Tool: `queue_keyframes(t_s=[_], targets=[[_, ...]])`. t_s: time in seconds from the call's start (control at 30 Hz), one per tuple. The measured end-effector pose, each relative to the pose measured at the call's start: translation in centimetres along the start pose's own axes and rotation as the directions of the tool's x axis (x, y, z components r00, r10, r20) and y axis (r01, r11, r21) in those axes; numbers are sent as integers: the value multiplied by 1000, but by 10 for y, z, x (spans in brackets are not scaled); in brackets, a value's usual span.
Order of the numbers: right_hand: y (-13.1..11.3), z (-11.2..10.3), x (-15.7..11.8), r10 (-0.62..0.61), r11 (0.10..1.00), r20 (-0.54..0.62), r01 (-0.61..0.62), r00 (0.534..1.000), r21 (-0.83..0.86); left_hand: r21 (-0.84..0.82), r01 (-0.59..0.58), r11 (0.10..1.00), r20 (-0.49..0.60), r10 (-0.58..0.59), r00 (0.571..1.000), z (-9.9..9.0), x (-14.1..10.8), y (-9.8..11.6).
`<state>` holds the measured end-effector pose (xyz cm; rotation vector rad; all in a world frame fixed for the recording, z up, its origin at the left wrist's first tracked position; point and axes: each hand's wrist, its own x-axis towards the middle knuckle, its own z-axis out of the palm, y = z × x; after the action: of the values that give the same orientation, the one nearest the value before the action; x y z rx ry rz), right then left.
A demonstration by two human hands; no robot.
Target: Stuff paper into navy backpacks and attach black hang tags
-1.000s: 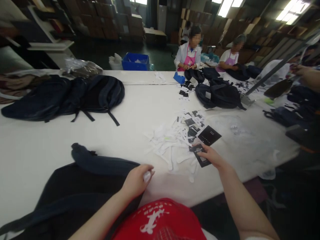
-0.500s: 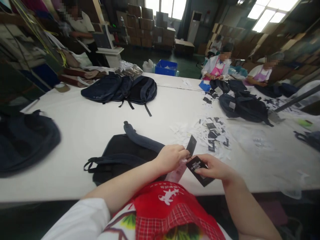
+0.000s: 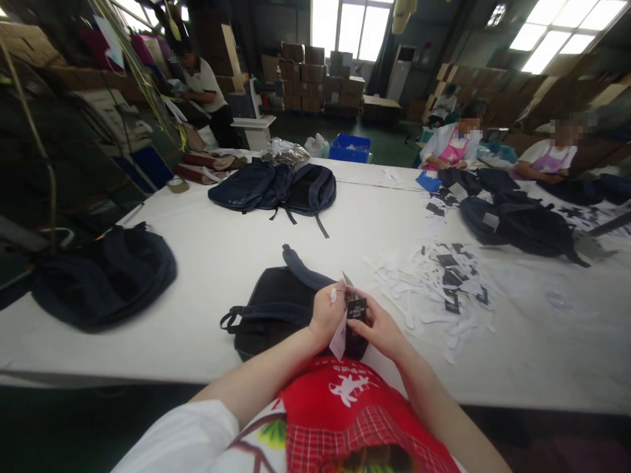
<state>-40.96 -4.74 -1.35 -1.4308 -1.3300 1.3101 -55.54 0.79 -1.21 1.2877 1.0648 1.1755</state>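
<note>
My right hand (image 3: 382, 328) is closed on a small black hang tag (image 3: 357, 309) with white print, thumb across its face. Right beside it my left hand (image 3: 326, 316) is closed, with a white label (image 3: 338, 340) hanging under its fingers. A thin grey pointed piece (image 3: 346, 278) sticks up between the hands; its kind is unclear. A scrap of white (image 3: 334, 295) shows at the left fingers. Below both hands a dark navy backpack (image 3: 273, 295) lies on the white table (image 3: 197, 263), straps up, partly covered by my left forearm.
Paper scraps and black tags (image 3: 448, 276) are heaped right of the hands. More backpacks lie at the left (image 3: 106, 276), the far side (image 3: 271, 187) and the right (image 3: 517, 220). A blue bin (image 3: 350, 148) stands beyond the table. Co-workers (image 3: 451, 148) work at the far right.
Both hands have come in closer over the backpack, still holding the tag and label. The black piece that stood up between them now appears as a thin point. The camera view has shifted.
</note>
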Motion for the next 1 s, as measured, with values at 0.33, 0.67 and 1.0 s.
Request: queue_keyframes(t_s=[0.33,0.67,1.0], targets=[[2,21,5,9,925,-196,67,981,374,-37,-30,999,30,31,999,-14,7,1],[-6,-50,-3,22,991,63,-30,998,130,190,-218,957,553,79,830,-56,28,51],[17,-35,7,-8,995,-52,13,999,99,147,-61,987,524,-26,851,-30,3,30]])
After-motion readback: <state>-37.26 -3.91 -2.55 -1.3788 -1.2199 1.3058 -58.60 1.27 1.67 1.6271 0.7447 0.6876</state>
